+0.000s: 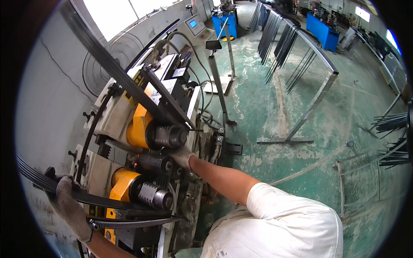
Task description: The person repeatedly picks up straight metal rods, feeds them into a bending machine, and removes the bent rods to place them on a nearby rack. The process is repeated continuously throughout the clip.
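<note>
My left hand (72,206), in a grey knitted glove, is closed round a bundle of long, thin dark metal strips (35,175). These strips run from the left edge toward the lower roller (151,193) of a bending machine with yellow brackets. My right hand (180,155), gloved too, reaches in just below the upper roller (170,136), beside a dark cylinder (151,163). Its fingers are hidden behind the machine parts. Another bundle of dark strips (118,73) slants down from the upper left to the upper roller. A ribbed metal spring (133,222) lies under the lower strips.
A control box (194,25) with a lit screen stands behind the machine, among hoses. To the right, a metal rack (316,47) holds hanging dark rods over a worn green floor (249,116). More dark rods (391,122) stick out at the far right. Blue benches (322,32) stand at the back.
</note>
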The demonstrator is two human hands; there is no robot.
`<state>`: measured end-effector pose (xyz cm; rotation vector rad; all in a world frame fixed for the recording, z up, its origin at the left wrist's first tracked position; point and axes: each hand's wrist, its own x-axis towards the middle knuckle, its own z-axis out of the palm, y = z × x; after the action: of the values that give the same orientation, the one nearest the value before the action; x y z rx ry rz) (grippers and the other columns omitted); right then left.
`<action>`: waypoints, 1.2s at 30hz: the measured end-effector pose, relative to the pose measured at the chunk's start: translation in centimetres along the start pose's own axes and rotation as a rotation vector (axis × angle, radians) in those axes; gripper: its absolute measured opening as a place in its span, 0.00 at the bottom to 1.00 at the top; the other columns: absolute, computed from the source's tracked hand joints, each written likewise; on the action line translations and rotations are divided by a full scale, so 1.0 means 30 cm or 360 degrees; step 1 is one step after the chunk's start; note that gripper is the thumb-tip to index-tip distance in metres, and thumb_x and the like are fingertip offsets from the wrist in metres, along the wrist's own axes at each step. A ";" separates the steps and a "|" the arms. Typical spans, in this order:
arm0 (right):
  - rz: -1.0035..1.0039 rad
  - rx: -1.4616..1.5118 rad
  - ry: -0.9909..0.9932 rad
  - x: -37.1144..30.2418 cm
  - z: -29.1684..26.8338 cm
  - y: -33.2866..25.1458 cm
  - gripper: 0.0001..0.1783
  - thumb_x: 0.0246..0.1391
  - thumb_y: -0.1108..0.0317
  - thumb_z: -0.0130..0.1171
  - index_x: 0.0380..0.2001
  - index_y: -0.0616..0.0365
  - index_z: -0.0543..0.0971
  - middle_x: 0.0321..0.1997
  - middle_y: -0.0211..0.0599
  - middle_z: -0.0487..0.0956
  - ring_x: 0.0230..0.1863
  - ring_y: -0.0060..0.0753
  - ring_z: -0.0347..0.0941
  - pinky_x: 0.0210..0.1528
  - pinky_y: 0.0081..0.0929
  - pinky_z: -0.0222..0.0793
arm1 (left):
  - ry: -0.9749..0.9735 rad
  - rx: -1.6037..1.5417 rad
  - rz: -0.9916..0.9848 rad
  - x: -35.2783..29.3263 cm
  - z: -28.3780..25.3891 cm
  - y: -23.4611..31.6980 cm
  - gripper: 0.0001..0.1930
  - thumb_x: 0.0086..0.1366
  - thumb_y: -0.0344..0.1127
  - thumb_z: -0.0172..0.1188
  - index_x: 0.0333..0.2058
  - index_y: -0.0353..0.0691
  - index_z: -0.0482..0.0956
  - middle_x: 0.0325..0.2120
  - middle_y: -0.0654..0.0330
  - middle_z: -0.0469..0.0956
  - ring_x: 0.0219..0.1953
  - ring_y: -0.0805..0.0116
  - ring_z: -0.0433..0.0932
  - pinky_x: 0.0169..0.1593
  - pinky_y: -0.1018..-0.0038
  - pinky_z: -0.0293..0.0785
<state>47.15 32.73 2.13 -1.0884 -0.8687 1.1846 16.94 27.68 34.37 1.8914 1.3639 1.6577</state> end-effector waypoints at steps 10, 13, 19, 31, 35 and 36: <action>0.0122 0.0042 0.0019 0.031 -0.043 0.191 0.18 0.67 0.60 0.69 0.52 0.60 0.89 0.49 0.36 0.91 0.48 0.30 0.85 0.55 0.35 0.79 | -0.0311 -0.0204 -0.0521 -0.098 -0.015 0.075 0.31 0.61 0.37 0.72 0.63 0.34 0.79 0.39 0.52 0.85 0.39 0.61 0.86 0.44 0.65 0.85; 0.0199 0.0169 0.0051 0.070 -0.056 0.237 0.21 0.63 0.55 0.73 0.49 0.61 0.89 0.46 0.37 0.90 0.45 0.31 0.84 0.51 0.39 0.79 | -0.0286 -0.0331 -0.0511 -0.135 0.010 0.101 0.32 0.59 0.38 0.74 0.62 0.34 0.80 0.39 0.53 0.85 0.40 0.61 0.85 0.45 0.66 0.85; 0.0169 0.0235 0.0052 0.043 -0.038 0.191 0.20 0.65 0.57 0.73 0.50 0.62 0.90 0.46 0.37 0.90 0.45 0.29 0.83 0.51 0.37 0.77 | -0.0209 -0.0263 -0.0578 -0.150 0.013 0.121 0.33 0.57 0.38 0.75 0.60 0.32 0.80 0.38 0.52 0.86 0.40 0.61 0.86 0.45 0.65 0.87; -0.0457 -0.0567 -0.0119 0.081 -0.080 0.300 0.16 0.67 0.70 0.63 0.55 0.52 0.89 0.53 0.44 0.90 0.54 0.48 0.86 0.60 0.46 0.78 | -0.0334 -0.0219 -0.0513 -0.147 0.016 0.109 0.35 0.59 0.38 0.77 0.64 0.36 0.76 0.39 0.51 0.85 0.43 0.61 0.86 0.48 0.64 0.88; -0.0642 -0.0797 -0.0163 0.103 -0.089 0.380 0.18 0.66 0.72 0.60 0.56 0.49 0.89 0.58 0.43 0.89 0.58 0.52 0.85 0.62 0.49 0.78 | -0.0437 -0.0141 -0.0474 -0.137 -0.005 0.104 0.33 0.61 0.37 0.76 0.63 0.37 0.76 0.40 0.51 0.86 0.44 0.60 0.87 0.50 0.63 0.89; -0.0682 -0.0799 -0.0154 0.103 -0.092 0.378 0.19 0.66 0.73 0.60 0.56 0.48 0.89 0.59 0.44 0.88 0.58 0.53 0.84 0.63 0.50 0.78 | -0.0423 -0.0190 -0.0539 -0.139 0.004 0.115 0.33 0.61 0.37 0.76 0.63 0.37 0.76 0.40 0.51 0.86 0.45 0.60 0.87 0.51 0.61 0.90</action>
<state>47.26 35.55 -9.61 -1.1653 -1.4440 0.6775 19.07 22.70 34.25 1.6352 1.3521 1.2472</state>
